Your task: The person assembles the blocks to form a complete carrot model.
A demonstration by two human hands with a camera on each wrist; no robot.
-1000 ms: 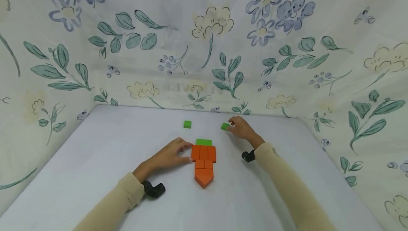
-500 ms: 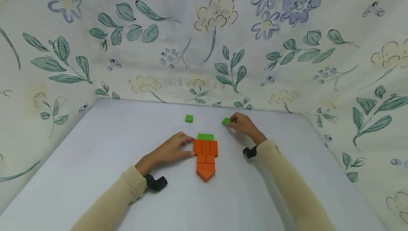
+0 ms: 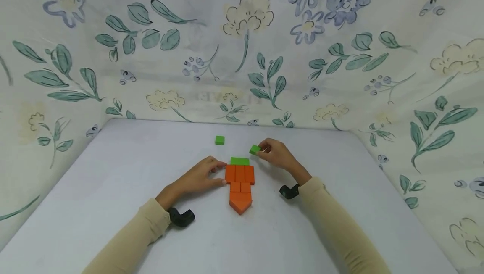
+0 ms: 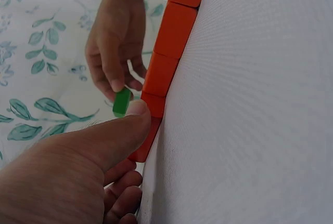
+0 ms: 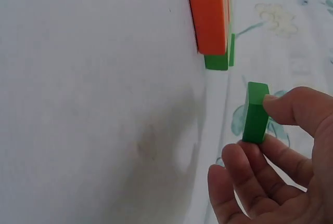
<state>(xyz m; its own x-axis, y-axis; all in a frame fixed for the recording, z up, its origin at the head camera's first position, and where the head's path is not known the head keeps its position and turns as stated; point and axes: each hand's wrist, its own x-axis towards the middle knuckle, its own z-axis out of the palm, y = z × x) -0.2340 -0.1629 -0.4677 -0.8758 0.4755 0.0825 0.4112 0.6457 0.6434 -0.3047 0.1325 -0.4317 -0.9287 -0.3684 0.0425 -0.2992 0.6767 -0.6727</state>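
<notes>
Flat orange blocks (image 3: 240, 174) lie together on the white table, three upright ones across the top, smaller ones below and a pointed one (image 3: 240, 202) at the near end. A green block (image 3: 240, 161) borders their far side. My left hand (image 3: 196, 177) has its thumb and index fingertip at the two left corners of the leftmost orange block; in the left wrist view the thumb overlaps that block (image 4: 151, 143). My right hand (image 3: 276, 153) pinches a small green square block (image 5: 256, 112) between thumb and fingertips, just beyond and right of the green block at the orange row.
Another small green square block (image 3: 219, 140) lies farther back, left of centre. A floral cloth (image 3: 242, 76) rises behind the table's far edge and along its sides. Black wrist devices (image 3: 182, 217) sit under both sleeves' cuffs.
My right hand has taken hold of the green square block and carried it left and nearer, toward the orange blocks. My left hand stays at the orange blocks; the head view has shifted slightly.
</notes>
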